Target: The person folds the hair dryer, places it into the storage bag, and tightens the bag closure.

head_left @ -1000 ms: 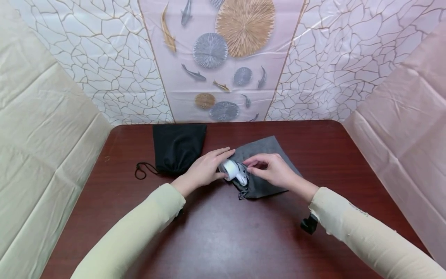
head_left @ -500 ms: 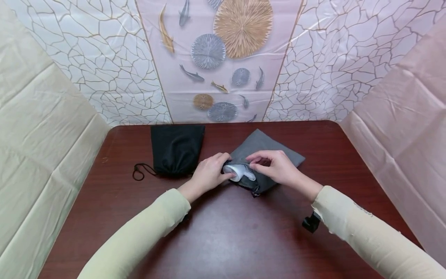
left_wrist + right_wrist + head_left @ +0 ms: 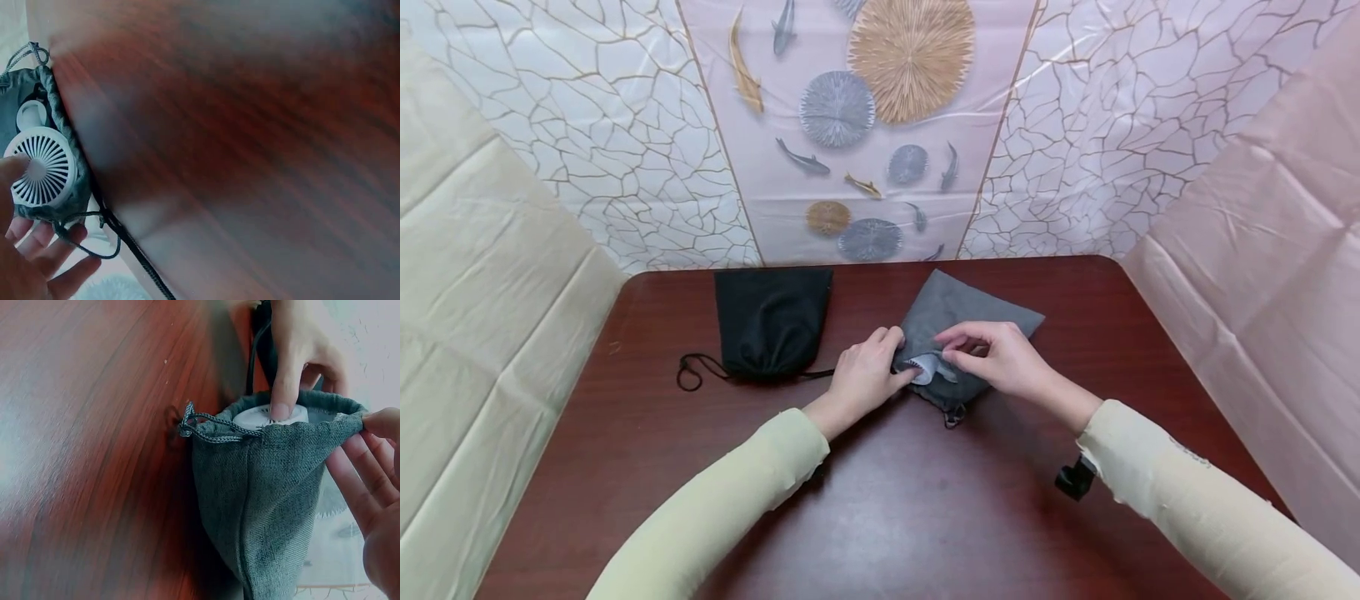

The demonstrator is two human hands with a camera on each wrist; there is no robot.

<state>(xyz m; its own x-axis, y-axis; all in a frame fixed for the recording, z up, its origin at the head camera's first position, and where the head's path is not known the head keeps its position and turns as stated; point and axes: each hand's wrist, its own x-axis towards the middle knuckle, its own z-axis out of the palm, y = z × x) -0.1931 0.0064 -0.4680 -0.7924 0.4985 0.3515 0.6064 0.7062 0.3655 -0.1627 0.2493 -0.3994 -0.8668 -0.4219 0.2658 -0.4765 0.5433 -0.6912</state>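
Observation:
A white handheld fan [image 3: 925, 367] with a round slatted grille lies partly inside a grey drawstring bag [image 3: 958, 307]. My left hand [image 3: 867, 372] holds the fan at the bag's mouth. In the left wrist view its thumb lies on the fan's grille [image 3: 53, 164], and the other fingers are on the bag's far side. My right hand [image 3: 1006, 358] pinches the rim of the bag between thumb and fingers. From the right wrist, the grey bag [image 3: 256, 487] has its mouth spread wide, the fan head showing just inside; the lower bag hides the rest.
A black drawstring pouch [image 3: 772, 323] lies to the left at the back, its black cord [image 3: 691, 372] looped on the dark red wooden table [image 3: 880, 500]. Patterned cloth hangs behind the table, and plain cloth walls flank both sides.
The fan has gone deeper into the grey bag as my left hand moved right with it. The bag has turned, its far corner swinging left. My right hand stays on the rim.

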